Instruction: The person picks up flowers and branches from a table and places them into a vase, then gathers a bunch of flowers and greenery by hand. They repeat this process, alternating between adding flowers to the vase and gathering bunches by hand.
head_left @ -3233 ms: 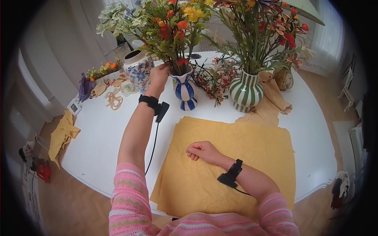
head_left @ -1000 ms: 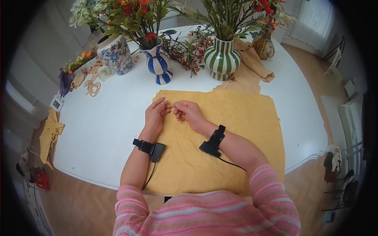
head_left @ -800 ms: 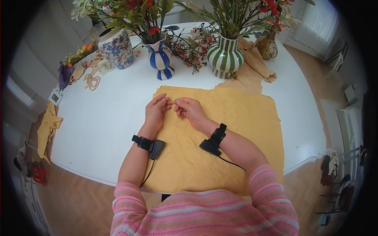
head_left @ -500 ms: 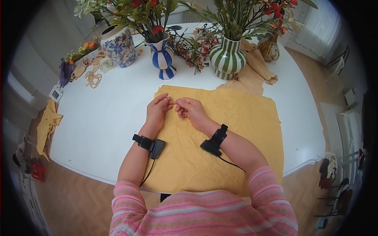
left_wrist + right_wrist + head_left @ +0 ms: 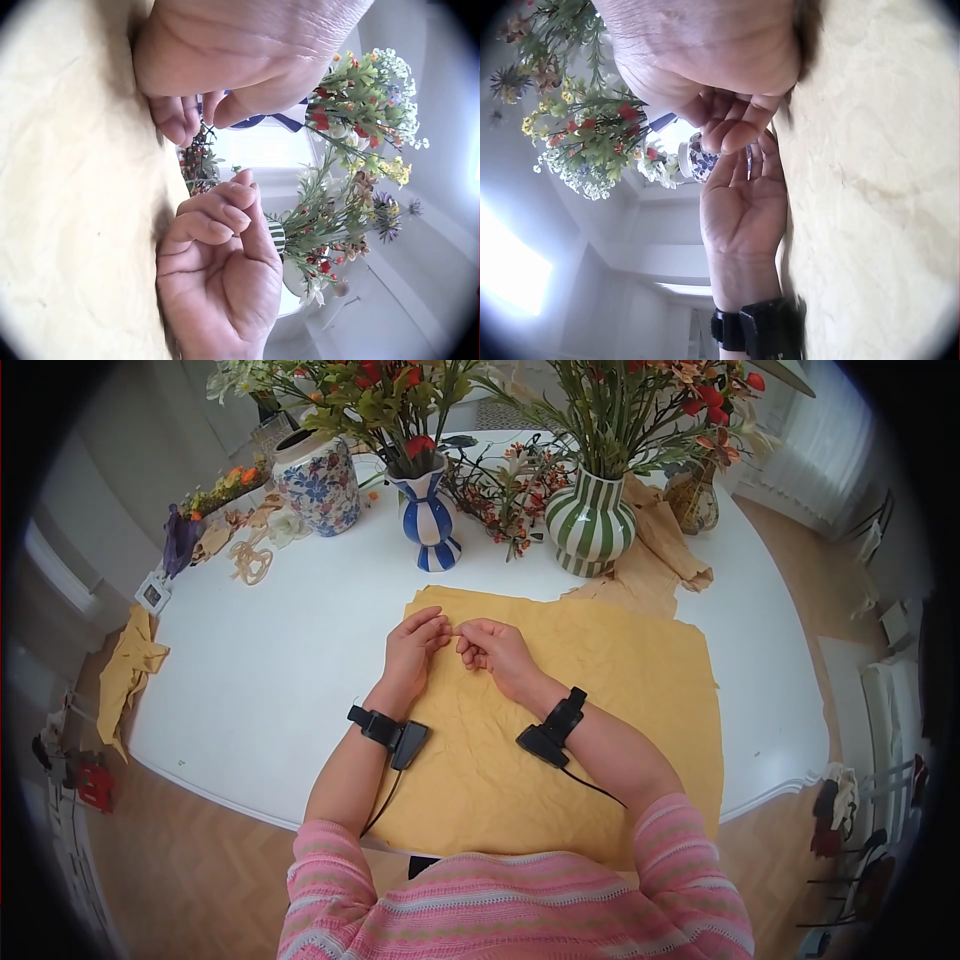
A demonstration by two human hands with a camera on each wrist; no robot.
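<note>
In the head view both hands rest side by side on a creased sheet of yellow paper (image 5: 580,750). My left hand (image 5: 410,652) lies on its edge near the sheet's upper left corner, fingers loosely bent and holding nothing. Just right of it, my right hand (image 5: 500,657) has its fingers loosely curled, thumb near the index fingertip, with nothing held. The fingertips of the two hands come close together. In the left wrist view the right hand (image 5: 217,277) shows its curled fingers; in the right wrist view the left hand (image 5: 746,210) turns its palm inward.
Beyond the paper stand a blue-striped vase (image 5: 427,525) and a green-striped vase (image 5: 592,525), both with flowers. A floral jar (image 5: 318,485), looped cord (image 5: 250,563) and a yellow scrap (image 5: 130,670) lie left. Brown paper (image 5: 650,565) and a glass vase (image 5: 693,505) sit back right.
My left hand has left the flower stems at the blue-striped vase and come down onto the yellow paper beside the right hand. Over the last second both hands stay still; only the head view shifts slightly.
</note>
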